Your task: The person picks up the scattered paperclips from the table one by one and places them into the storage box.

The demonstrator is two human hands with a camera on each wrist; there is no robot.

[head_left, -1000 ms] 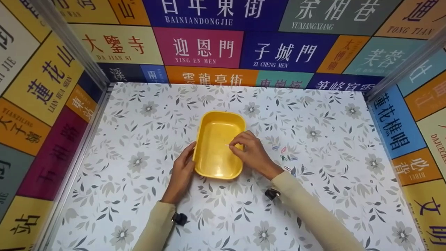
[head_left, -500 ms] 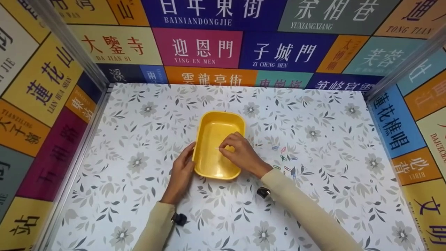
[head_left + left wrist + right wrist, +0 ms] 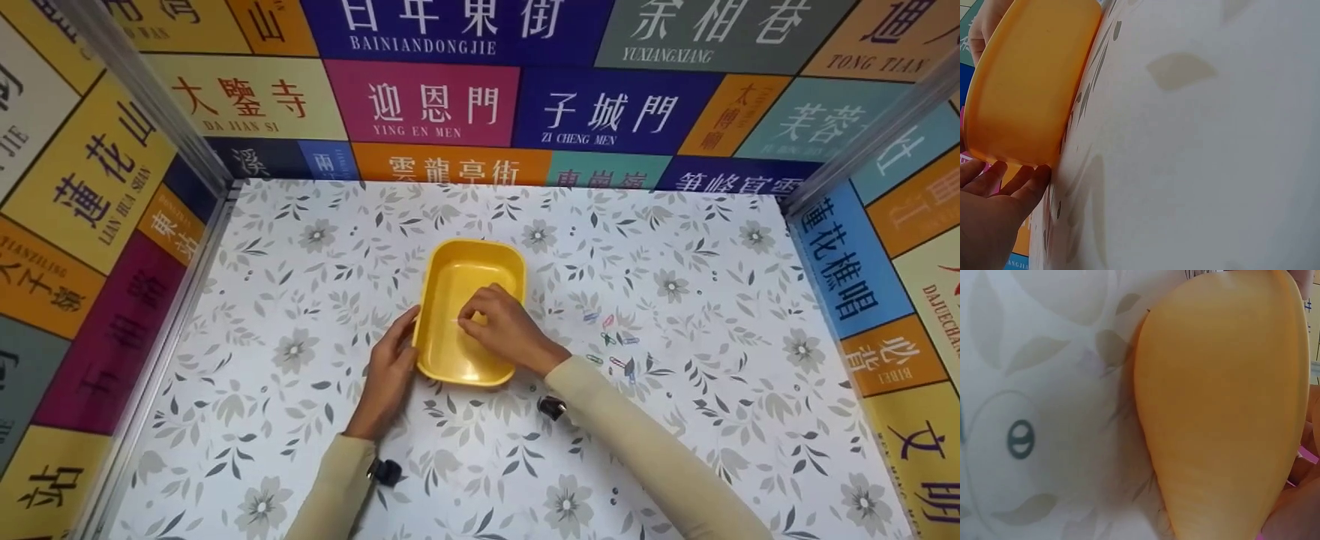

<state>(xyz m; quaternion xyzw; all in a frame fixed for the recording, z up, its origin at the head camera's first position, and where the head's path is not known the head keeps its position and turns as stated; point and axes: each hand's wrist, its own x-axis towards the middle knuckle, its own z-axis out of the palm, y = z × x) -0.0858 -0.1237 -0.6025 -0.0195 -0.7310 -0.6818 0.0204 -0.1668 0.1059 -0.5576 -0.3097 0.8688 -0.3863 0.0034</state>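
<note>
My right hand (image 3: 502, 324) is over the inside of a yellow rectangular plastic tub (image 3: 472, 367), thumb and forefinger pinching a small thin white thing (image 3: 455, 321) whose kind is too small to tell. The left hand (image 3: 391, 360) lies along the tub's left side. In the left wrist view its extended fingers (image 3: 1030, 188) touch the outer wall. To the right of the tub, several small coloured paper clips lie scattered, among them a green one (image 3: 595, 358) and a pink one (image 3: 608, 320). The right wrist view shows mostly the tub's outer wall (image 3: 1219, 394).
The tub stands on a white table (image 3: 300, 420) printed with grey flowers and leaves. Colourful panels with lettering enclose it at the back (image 3: 427, 105) and both sides.
My right hand has moved left, from the tub's right rim to over its middle, still pinching the small white thing. The left hand has stayed at the tub's side.
</note>
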